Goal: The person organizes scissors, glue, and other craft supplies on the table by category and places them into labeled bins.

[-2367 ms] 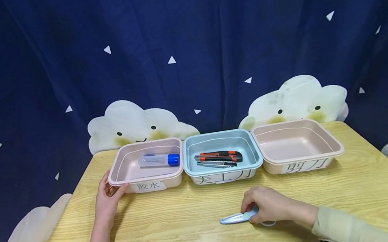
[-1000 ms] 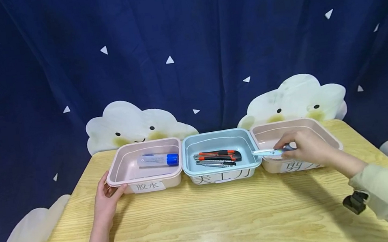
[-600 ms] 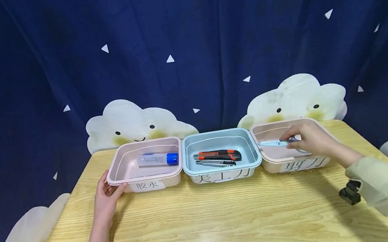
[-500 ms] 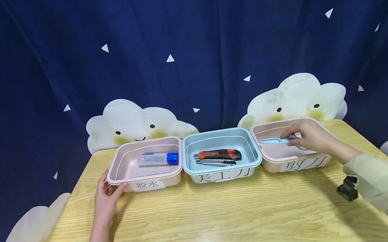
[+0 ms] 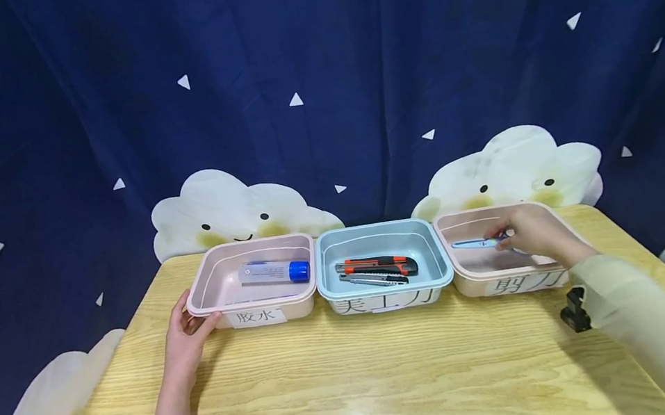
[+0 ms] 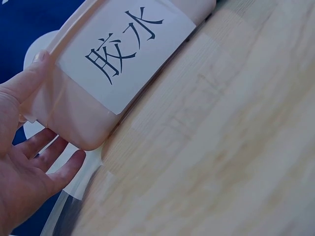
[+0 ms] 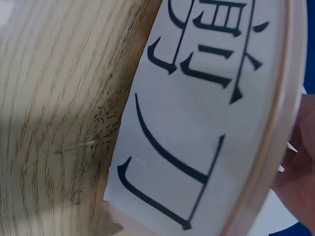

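My right hand (image 5: 528, 232) is inside the right pink bin (image 5: 520, 270), pinching a pair of light-blue scissors (image 5: 472, 244) by the handle end. The blades point left, low in the bin. In the right wrist view the hand (image 7: 299, 172) shows beyond the rim, and the scissors are hidden behind the bin's wall. My left hand (image 5: 183, 332) holds the front left corner of the left pink bin (image 5: 302, 308). In the left wrist view its thumb lies over the rim of that bin (image 6: 83, 113), with the other fingers bent beside the corner.
Between the pink bins stands a blue bin (image 5: 437, 281) with several utility knives (image 5: 378, 268). A glue bottle with a blue cap (image 5: 272, 272) lies in the left bin. Each bin bears a paper label. The bins stand in a row on a wooden table (image 5: 329, 376), before a dark blue curtain (image 5: 243, 107).
My right hand has picked the scissors up off the table and carried them up and right, then down into the right pink bin. My left hand has stayed at its bin corner.
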The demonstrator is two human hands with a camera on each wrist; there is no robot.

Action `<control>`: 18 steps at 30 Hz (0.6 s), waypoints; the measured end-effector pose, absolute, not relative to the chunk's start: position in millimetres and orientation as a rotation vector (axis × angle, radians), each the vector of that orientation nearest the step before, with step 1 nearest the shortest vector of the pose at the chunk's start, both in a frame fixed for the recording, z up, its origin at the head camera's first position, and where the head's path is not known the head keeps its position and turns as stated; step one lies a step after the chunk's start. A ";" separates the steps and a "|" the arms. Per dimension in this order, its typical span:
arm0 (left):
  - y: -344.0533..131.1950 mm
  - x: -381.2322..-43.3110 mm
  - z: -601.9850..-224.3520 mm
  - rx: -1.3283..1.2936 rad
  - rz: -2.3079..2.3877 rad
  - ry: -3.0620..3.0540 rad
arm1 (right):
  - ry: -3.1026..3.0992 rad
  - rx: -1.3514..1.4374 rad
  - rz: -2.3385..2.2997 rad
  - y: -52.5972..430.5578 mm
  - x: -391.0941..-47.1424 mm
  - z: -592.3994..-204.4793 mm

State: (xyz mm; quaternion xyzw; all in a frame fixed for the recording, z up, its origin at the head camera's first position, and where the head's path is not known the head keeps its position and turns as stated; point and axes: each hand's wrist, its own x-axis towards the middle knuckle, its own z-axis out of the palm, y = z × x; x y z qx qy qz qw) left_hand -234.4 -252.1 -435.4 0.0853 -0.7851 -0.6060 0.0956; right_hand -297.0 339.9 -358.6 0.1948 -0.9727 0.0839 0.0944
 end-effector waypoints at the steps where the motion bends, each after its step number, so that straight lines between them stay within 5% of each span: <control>1: -252.0 -234.6 -435.7 0.249 -1.798 -2.325 | -2.890 0.575 0.223 340.9 -298.4 -359.8; 9: -253.1 -234.9 -435.4 0.261 -1.781 -2.345 | -2.955 0.544 0.077 347.5 -310.0 -369.8; 18: -253.2 -235.3 -437.7 0.261 -1.786 -2.340 | -3.124 0.522 0.578 354.1 -323.3 -392.7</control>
